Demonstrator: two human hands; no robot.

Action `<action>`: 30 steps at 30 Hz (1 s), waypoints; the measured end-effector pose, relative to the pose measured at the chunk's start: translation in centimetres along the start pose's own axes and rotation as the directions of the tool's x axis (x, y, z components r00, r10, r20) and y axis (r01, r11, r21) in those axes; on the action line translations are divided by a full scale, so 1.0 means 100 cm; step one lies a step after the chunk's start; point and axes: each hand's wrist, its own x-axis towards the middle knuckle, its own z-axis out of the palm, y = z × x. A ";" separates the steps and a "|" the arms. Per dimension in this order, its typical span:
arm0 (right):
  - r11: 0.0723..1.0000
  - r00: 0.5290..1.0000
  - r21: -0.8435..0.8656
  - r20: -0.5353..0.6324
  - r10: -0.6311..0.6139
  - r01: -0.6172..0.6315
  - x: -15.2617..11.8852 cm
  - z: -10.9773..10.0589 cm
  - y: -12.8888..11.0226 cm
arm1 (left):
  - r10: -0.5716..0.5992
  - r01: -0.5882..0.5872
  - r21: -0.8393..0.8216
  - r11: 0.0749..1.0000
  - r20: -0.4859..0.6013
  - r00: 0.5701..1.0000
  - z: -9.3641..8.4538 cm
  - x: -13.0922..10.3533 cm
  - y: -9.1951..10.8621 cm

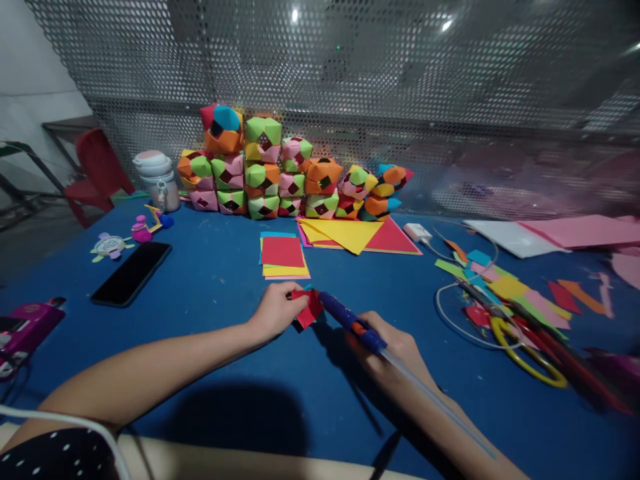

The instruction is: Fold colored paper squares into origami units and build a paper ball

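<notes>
My left hand point(277, 311) pinches a small folded piece of red paper point(311, 308) just above the blue tabletop. A bit of blue and a dark patch show at the paper's edges. My right hand point(387, 347) is wrapped round a blue glue gun point(350, 319) with an orange trigger and a clear glue stick trailing from its back. The gun's tip points at the red paper and is close to its right edge; whether they touch I cannot tell. Beyond my hands lies a stack of coloured paper sheets point(283, 253), red on top.
Folded paper balls point(263, 180) stand stacked along the perforated metal screen. A phone point(132, 273), small toys and a jar point(157, 181) are at left. Larger sheets point(390, 237) lie behind. At right are paper scraps point(520, 293), yellow-handled scissors point(525, 357) and a white cable point(445, 320).
</notes>
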 end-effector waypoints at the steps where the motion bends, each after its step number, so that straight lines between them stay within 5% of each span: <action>1: 1.000 1.000 -0.001 -0.004 -0.006 0.006 0.000 0.000 0.000 | -0.001 0.001 -0.004 1.000 0.002 1.000 0.000 0.000 0.000; 30: 0.998 0.998 0.025 0.032 0.061 -0.062 -0.002 -0.001 -0.001 | 0.016 -0.016 0.006 1.000 0.005 1.000 0.000 -0.001 0.002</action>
